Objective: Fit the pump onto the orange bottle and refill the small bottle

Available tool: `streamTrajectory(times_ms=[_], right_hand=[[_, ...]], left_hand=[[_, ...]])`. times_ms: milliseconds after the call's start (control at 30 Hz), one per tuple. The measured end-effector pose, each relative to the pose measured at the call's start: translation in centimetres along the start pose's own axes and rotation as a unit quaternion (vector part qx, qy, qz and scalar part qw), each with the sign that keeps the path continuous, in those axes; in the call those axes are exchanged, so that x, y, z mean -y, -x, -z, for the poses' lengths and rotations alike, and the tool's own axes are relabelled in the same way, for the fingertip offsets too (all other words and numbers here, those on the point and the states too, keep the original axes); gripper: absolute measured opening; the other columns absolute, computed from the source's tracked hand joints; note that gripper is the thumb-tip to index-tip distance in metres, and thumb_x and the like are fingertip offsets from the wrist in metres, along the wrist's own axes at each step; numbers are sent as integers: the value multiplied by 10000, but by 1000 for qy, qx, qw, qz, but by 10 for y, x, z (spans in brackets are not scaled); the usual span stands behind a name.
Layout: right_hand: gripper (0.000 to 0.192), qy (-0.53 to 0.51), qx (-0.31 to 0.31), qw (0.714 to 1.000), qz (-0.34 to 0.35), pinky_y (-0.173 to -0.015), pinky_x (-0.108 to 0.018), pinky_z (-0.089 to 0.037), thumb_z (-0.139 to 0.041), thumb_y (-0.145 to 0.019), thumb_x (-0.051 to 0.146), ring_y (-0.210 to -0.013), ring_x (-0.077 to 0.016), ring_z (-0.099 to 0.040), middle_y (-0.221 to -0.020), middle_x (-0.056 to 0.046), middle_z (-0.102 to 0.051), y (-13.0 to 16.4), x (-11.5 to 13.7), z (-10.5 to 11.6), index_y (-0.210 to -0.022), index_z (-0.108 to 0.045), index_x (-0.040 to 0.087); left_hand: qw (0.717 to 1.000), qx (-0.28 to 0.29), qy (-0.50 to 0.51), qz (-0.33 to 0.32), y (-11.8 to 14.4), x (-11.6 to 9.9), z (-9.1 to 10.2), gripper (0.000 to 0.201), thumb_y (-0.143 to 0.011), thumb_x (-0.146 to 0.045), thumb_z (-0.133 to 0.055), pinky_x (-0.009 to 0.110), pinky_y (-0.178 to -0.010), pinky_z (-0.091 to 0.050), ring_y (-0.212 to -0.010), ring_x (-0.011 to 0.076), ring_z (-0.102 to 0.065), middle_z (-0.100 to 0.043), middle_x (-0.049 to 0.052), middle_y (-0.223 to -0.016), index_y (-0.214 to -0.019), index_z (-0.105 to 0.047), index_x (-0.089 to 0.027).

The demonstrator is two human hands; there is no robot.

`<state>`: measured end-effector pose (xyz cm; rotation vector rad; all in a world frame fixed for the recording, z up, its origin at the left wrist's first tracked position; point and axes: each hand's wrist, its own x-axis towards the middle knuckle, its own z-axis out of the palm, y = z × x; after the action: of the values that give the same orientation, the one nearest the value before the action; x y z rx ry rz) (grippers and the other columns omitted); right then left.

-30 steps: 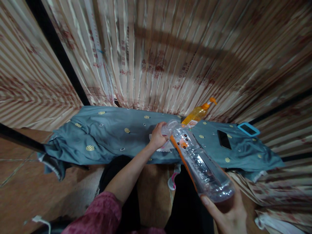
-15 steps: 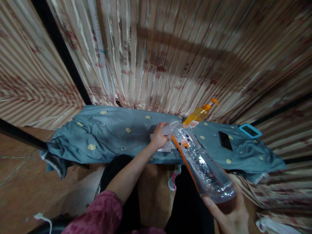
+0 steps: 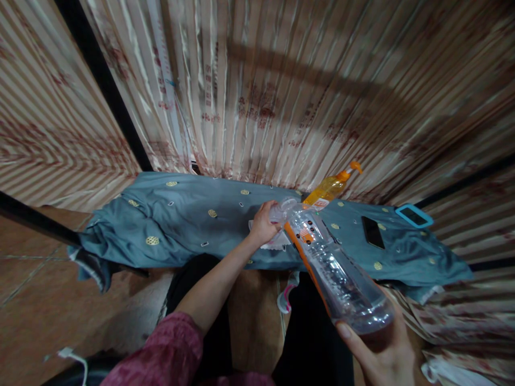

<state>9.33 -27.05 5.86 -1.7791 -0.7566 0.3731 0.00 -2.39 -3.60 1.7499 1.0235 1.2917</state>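
Note:
My right hand [image 3: 382, 351] grips the base of a large clear plastic bottle [image 3: 333, 268] with an orange label strip. The bottle is tilted, its neck pointing away from me and down toward the board. My left hand [image 3: 262, 225] is closed on the bottle's neck end, over a small white cloth [image 3: 276, 244] that lies on the blue-grey patterned cover [image 3: 181, 225] of a long board. Whether the bottle's mouth is capped is hidden by my fingers.
An orange pump bottle [image 3: 330, 187] stands just behind the clear bottle. A black phone [image 3: 372, 232] and a blue-framed device [image 3: 414, 215] lie on the cover to the right. Striped curtains [image 3: 261, 91] hang behind. A white cable [image 3: 74, 359] lies on the tiled floor at the lower left.
Both hands and the bottle hold nearly the same pose. The view has shifted slightly, so everything sits a little to the right and lower.

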Motion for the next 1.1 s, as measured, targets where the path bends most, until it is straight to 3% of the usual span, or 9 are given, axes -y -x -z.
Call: streamTrajectory(times_ms=[200,400,1100], right_hand=[[940,4,-3,1000,4,-1033,-563,-355,-788,-523,480,-1155,-400,-533,-1262,-227,-553,0,1,0,-1310,-459,84],[904,-2,-10,1000,-8,-965,-500,-451,-785,-515,461,-1105,-363,-585,-1249,-215,-580,1,3,-1,-1285,-474,103],[935,4,0,1000,-4,-960,-489,-436,-800,-528,476,-1104,-360,-579,-1258,-189,-575,0,-1,1,-1326,-464,123]], left_hand=[[1000,1,2,2,0,0,0,540,-613,-93,-761,411,-982,-489,-1098,258,-614,-646,86,-1152,-1109,-565,-183],[1000,2,5,3,0,-1,1,533,-608,-99,-759,402,-974,-494,-1086,258,-617,-649,83,-1141,-1103,-580,-183],[1000,-3,-8,-4,1,-1,1,503,-648,-145,-767,395,-958,-500,-1075,248,-625,-653,77,-1132,-1107,-566,-193]])
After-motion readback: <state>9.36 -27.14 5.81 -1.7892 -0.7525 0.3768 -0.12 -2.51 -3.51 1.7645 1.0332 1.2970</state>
